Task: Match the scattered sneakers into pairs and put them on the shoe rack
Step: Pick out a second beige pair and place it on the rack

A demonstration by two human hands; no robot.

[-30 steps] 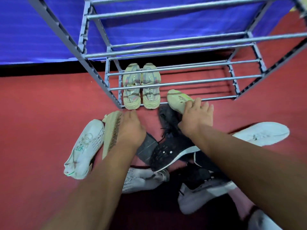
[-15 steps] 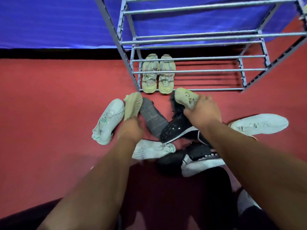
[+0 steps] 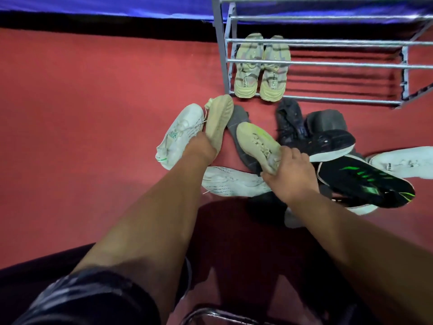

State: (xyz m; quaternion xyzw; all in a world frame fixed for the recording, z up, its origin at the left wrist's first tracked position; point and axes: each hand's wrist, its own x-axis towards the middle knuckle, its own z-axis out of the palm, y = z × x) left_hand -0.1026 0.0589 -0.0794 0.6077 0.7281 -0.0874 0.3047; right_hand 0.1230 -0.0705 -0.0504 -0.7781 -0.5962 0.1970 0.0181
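Note:
My left hand (image 3: pixel 199 148) grips a beige sneaker (image 3: pixel 219 120) by its heel, its sole turned up. My right hand (image 3: pixel 290 172) holds the matching beige sneaker (image 3: pixel 255 144) by the heel, laces up, above a grey shoe (image 3: pixel 239 127). A beige-green pair (image 3: pixel 262 66) stands on the bottom shelf of the grey metal shoe rack (image 3: pixel 328 64) at the upper right. Loose on the red floor lie two white sneakers (image 3: pixel 178 134) (image 3: pixel 232 181), a third white sneaker (image 3: pixel 405 160), and black sneakers (image 3: pixel 328 141), one with green stripes (image 3: pixel 365 181).
A blue sheet (image 3: pixel 105 5) runs along the back above a black strip. Bare red floor (image 3: pixel 82 113) spreads to the left. The rack's bottom shelf to the right of the standing pair holds nothing. A dark curved object (image 3: pixel 210 313) shows at the bottom edge.
Both hands have pulled back from the rack toward me, each carrying its beige sneaker. The right one came away from the rack's front bar; the view has shifted left.

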